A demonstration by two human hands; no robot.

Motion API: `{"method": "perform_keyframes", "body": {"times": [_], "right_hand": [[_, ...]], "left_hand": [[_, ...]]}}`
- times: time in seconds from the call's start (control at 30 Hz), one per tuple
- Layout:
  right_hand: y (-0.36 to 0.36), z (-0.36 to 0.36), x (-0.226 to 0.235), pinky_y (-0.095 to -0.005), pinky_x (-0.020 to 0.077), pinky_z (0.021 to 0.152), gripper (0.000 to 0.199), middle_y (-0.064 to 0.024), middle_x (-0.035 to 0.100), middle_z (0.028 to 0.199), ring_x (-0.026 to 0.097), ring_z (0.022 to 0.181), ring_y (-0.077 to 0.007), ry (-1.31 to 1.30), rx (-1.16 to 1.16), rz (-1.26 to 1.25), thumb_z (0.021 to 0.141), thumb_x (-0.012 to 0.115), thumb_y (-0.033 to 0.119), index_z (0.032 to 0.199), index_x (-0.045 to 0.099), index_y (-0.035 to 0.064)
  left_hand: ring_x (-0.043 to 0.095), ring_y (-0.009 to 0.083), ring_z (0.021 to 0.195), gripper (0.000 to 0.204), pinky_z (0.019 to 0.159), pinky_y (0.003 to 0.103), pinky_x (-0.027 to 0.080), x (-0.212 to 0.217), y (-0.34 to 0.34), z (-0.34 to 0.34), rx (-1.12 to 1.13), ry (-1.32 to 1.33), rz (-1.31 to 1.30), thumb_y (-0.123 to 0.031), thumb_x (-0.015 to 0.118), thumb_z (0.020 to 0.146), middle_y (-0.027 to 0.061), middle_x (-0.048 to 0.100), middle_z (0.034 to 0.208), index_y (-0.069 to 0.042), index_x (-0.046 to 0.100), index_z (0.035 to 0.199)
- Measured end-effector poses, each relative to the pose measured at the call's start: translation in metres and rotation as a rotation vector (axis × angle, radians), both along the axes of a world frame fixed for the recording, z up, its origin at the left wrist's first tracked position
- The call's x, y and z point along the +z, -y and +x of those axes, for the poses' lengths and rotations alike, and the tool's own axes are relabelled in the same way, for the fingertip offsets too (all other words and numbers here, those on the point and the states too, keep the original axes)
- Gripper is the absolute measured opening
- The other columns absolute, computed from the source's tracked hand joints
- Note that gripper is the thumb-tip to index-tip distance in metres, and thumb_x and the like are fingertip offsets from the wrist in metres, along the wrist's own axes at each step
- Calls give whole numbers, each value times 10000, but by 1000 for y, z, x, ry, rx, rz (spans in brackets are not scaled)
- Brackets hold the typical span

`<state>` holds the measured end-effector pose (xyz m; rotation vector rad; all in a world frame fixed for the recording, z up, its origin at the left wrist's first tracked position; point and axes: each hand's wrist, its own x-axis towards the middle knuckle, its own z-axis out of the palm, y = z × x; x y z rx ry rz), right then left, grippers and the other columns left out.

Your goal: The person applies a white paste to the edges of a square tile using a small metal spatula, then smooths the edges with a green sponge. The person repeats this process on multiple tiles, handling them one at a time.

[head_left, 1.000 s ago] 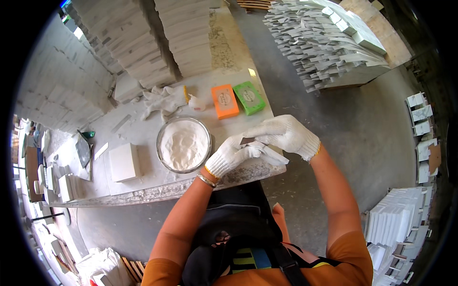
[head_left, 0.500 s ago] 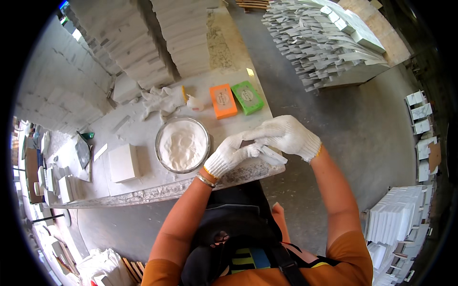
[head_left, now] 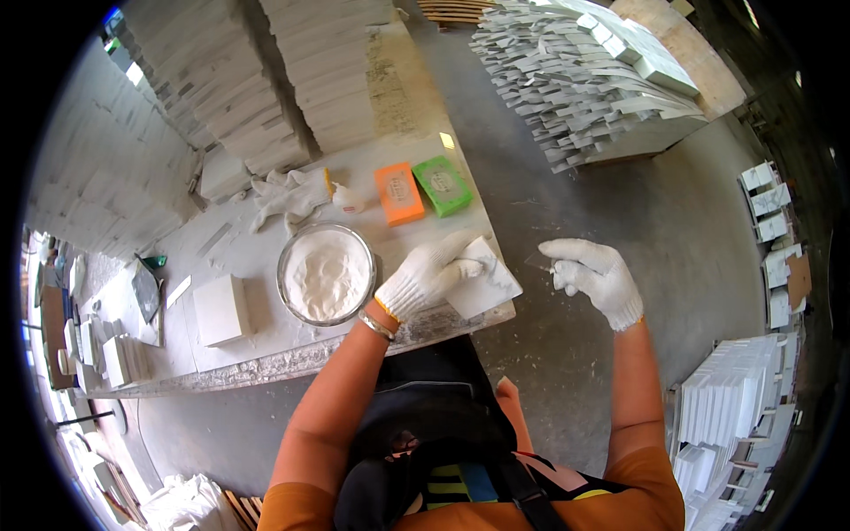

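My left hand (head_left: 431,276), in a white knitted glove, is closed on a white marble tile (head_left: 486,281) with faint grey veins. The tile is tilted with its broad face showing, over the table's front right corner. My right hand (head_left: 600,278), gloved the same way, is apart from the tile, out past the table's right edge. Its thumb and fingers pinch a small, thin, see-through piece (head_left: 537,260) whose kind I cannot make out. Left of my left hand stands a round bowl of white paste (head_left: 327,273). An orange box (head_left: 399,194) and a green box (head_left: 443,186) lie beyond the tile.
A spare glove (head_left: 288,196) and a small white bottle (head_left: 348,198) lie behind the bowl. A white block (head_left: 221,311) rests on the table's left part. Tall stacks of marble tiles (head_left: 328,80) rise at the back. Another stack of stone strips (head_left: 589,88) stands across the floor.
My right hand has come away from the tile and moved right with the thin piece. In my left hand the tile has turned, so its broad face now shows.
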<state>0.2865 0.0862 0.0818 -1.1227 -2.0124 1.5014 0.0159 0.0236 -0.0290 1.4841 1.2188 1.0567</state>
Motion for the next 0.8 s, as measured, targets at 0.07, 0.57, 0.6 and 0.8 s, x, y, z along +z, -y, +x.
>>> {"method": "perform_keyframes", "body": {"times": [0.07,0.57,0.6,0.8], "right_hand": [[-2,13,-17,-240,494,655,372,-52,696,900,604,731,-87,-59,-90,-72,941,614,68,1305,664,11],[-18,-9,-91,-243,517,671,326,-42,705,930,606,753,-76,25,-160,-11,976,588,102,1282,686,44],[-26,-12,-98,-282,544,715,304,-70,747,995,680,806,-138,44,-112,20,965,612,122,1250,700,58],[-34,-26,-115,-364,559,841,291,-128,739,1116,713,967,-292,105,36,408,932,636,128,1212,713,115]], "left_hand": [[679,236,969,461,890,336,523,1,-19,4,-86,-200,65,-195,661,917,173,711,1078,-50,606,1351],[484,395,1337,889,1077,502,412,19,12,35,117,-737,188,-434,873,610,140,536,1428,-120,556,1379],[427,398,1393,1047,1110,529,370,10,19,33,134,-780,233,-461,906,532,165,478,1483,-88,506,1425],[419,382,1409,1042,1109,531,365,-9,24,29,169,-821,242,-439,910,542,157,478,1489,-74,506,1431]]}}
